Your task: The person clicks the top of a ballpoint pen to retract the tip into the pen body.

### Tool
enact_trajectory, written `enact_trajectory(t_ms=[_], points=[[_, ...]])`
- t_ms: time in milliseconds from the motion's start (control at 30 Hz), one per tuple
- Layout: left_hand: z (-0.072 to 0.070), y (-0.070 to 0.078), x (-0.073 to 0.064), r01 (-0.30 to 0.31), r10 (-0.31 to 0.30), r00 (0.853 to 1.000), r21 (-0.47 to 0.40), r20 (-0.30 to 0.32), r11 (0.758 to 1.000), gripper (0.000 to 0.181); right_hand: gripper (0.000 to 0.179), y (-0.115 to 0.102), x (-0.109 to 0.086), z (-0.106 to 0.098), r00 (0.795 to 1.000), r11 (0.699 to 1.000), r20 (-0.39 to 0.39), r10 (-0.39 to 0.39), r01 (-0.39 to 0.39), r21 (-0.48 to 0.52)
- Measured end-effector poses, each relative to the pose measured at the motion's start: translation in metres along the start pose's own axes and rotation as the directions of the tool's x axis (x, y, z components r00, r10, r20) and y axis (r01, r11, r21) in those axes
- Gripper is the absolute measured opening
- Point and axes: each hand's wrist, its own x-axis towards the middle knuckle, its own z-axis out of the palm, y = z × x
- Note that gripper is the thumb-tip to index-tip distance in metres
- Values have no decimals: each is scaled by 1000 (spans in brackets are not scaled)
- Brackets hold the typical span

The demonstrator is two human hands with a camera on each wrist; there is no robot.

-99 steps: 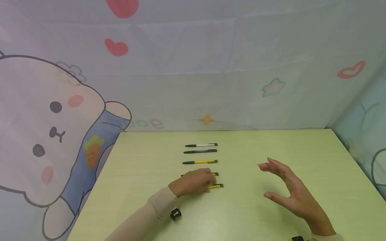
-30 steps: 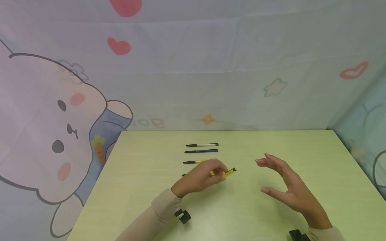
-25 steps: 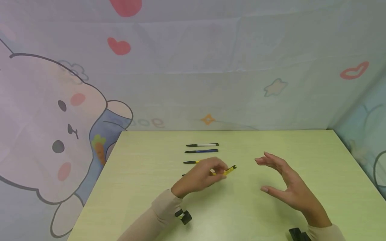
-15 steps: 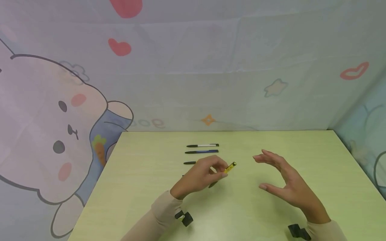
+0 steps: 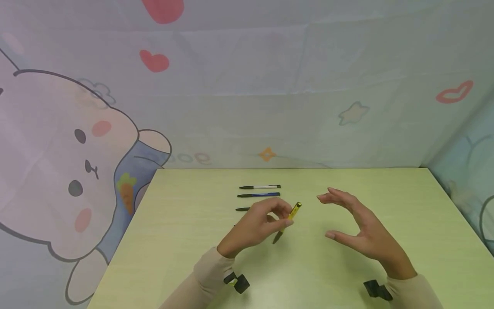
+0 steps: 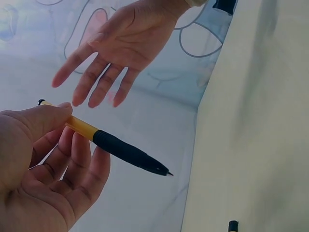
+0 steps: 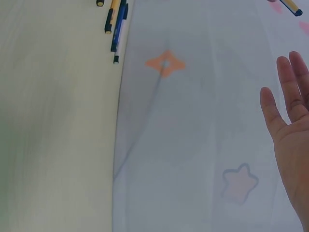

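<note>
Between thumb and fingers, my left hand (image 5: 256, 223) pinches a yellow ballpoint pen (image 6: 83, 127) with a black ribbed grip. In the head view the pen is tilted above the table, its black end pointing down and towards me. A small nib shows at its tip in the left wrist view. My right hand (image 5: 364, 231) is held to the right of the pen, thumb and fingers spread apart, touching nothing. Behind the left hand lie a white pen (image 5: 266, 186), a blue pen (image 5: 258, 195) and a pen with a black tip (image 5: 242, 209), mostly hidden by that hand.
The light yellow-green table (image 5: 386, 189) ends at a printed cloth backdrop (image 5: 239, 86). Yellow pens (image 7: 112, 17) lie beside the blue and white ones in the right wrist view. Black wrist cameras (image 5: 242, 283) hang by both sleeves.
The left hand has picked the nearest yellow pen off the table and turned it from flat to steeply tilted. The right hand has moved left and slightly away from me, towards the pen.
</note>
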Motion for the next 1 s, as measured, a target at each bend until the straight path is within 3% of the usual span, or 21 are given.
enact_trajectory(t_ms=[433, 800, 1000], points=[[1, 11, 0, -12, 9, 999, -83, -31, 996, 16, 100, -5, 19, 7, 1000, 1000, 28, -2, 2, -12], [2, 19, 3, -23, 15, 999, -177, -44, 984, 15, 93, -37, 42, 12, 999, 1000, 35, -10, 10, -8], [1, 24, 4, -39, 29, 998, -195, -56, 980, 15, 94, -40, 49, 14, 999, 1000, 45, -11, 12, -12]])
